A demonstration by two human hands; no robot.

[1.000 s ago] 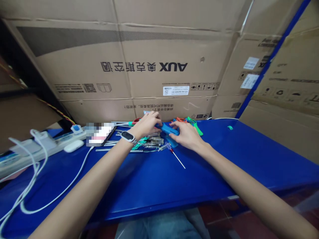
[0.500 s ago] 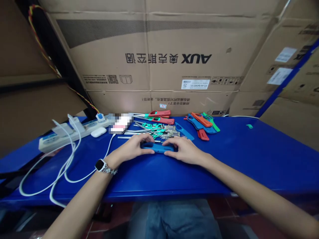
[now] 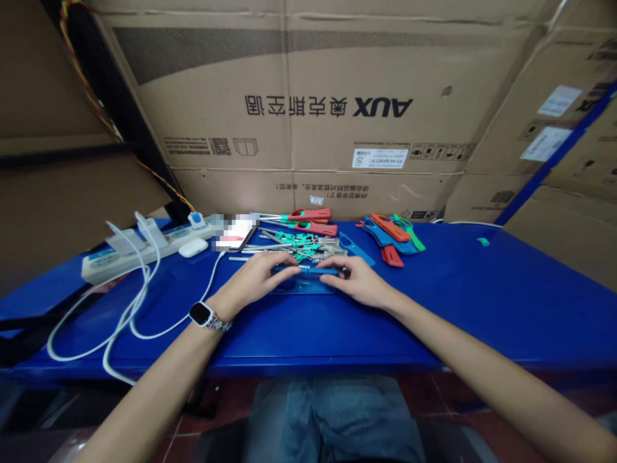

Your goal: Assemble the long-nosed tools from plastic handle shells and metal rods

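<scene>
Counting the clock from the slim blue plastic handle (image 3: pixel 313 271) at centre, with 12 on the far side: all around, a smooth, glossy blue tabletop (image 3: pixel 308 328); at 12, a tall, creased brown cardboard panel (image 3: pixel 318 138) with upside-down black lettering (image 3: pixel 379 107); at 10, a dark upright post (image 3: pixel 108 83) beside twisted red-and-yellow wire (image 3: pixel 168 182); at 6, faded blue denim legs (image 3: pixel 332 411) over dark red floor tiles (image 3: pixel 434 392).

Near 12, a tangled heap of bright green plastic parts (image 3: pixel 306 244), with slender silvery metal tubes (image 3: pixel 240 259) reaching toward 10; just behind, long lighters with smooth red plastic handles (image 3: pixel 318 228); near 2, a flat blue plastic shell (image 3: pixel 359 249) with a finger hole, and beyond it an overlapping stack of orange, blue, green and red plastic handles (image 3: pixel 393 238); close to 3, well apart, a small green plastic scrap (image 3: pixel 483 241).

At 10, a dark-edged phone (image 3: pixel 238 231) with a partly blurred screen, on a thin white cable (image 3: pixel 211 286); farther out, a white plastic power strip (image 3: pixel 159 252) with white block adapters (image 3: pixel 126 240) plugged into it, and a rounded white plastic case (image 3: pixel 193 248), contents impossible to tell.

Gripping one end of the handle at 9 between thumb and fingers of the bare left hand (image 3: pixel 265 276), with a square-faced watch (image 3: pixel 200 314) on the wrist; pinching the opposite end at 3 with the bare right hand (image 3: pixel 359 278); contact between handle and tabletop impossible to tell.
</scene>
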